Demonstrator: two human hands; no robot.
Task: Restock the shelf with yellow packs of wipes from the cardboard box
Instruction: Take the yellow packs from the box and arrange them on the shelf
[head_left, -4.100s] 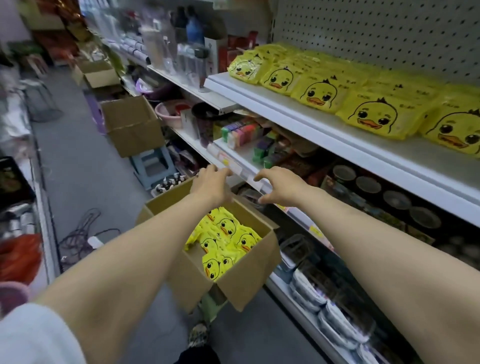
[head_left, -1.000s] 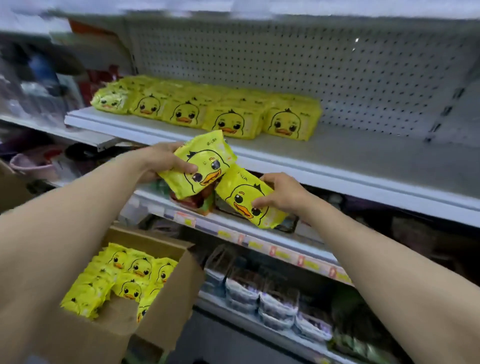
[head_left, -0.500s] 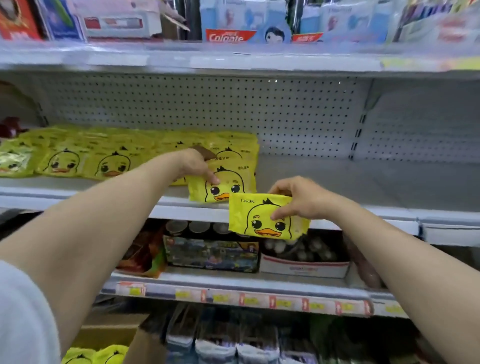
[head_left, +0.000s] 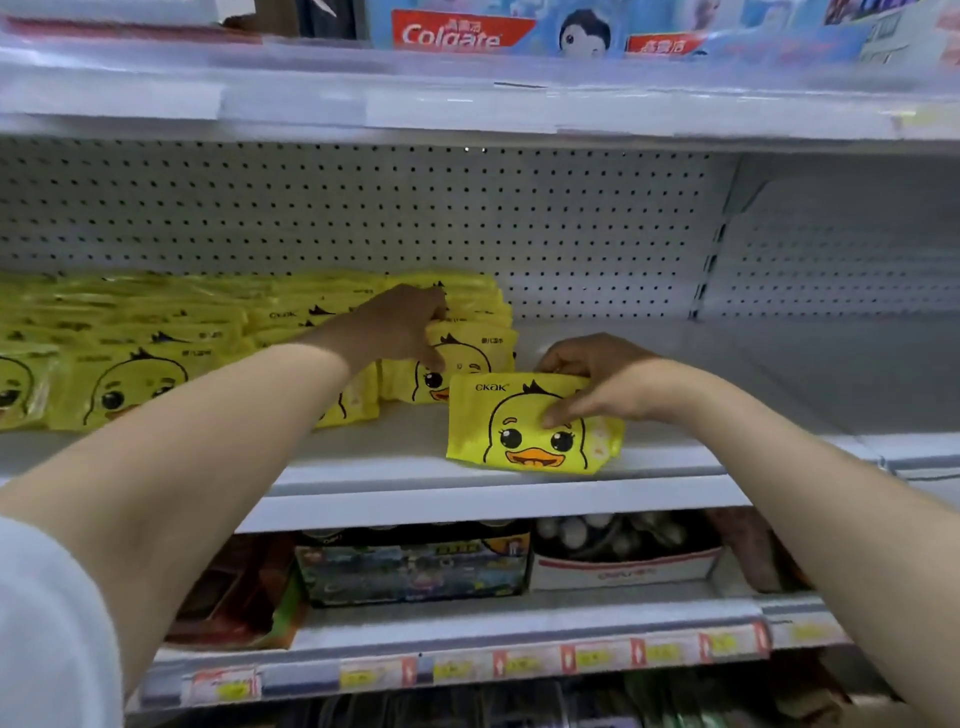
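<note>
Head view: left hand (head_left: 400, 325) reaches to the far part of the middle shelf (head_left: 467, 491). Its fingers are curled over the top edge of one yellow duck-face pack (head_left: 470, 358) and the thumb is down on its front, gripping it at the right end of the stocked rows (head_left: 156, 332). Right hand (head_left: 602, 384) pinches a second pack (head_left: 530, 434), thumb on the printed face, fingers wrapped behind the top edge. That second pack stands upright on the shelf board near the front lip, just right of the row end; can't tell if it touches its neighbour. Neither pack is let go yet. The left half of the shelf is filled with wipes packs, several deep back toward the pegboard wall (head_left: 363, 208). The shelf's right stretch (head_left: 753, 374) shows bare board all the way to the back, so there is room for more. The cardboard box is out of frame, so the remaining stock can't be judged. Judgement: mid-task, with a good share stocked, two packs being seated now, and more trips likely to fill the right side. Toothpaste boxes (head_left: 457, 32) sit on the shelf above and mixed goods (head_left: 415, 569) on the one below.
</note>
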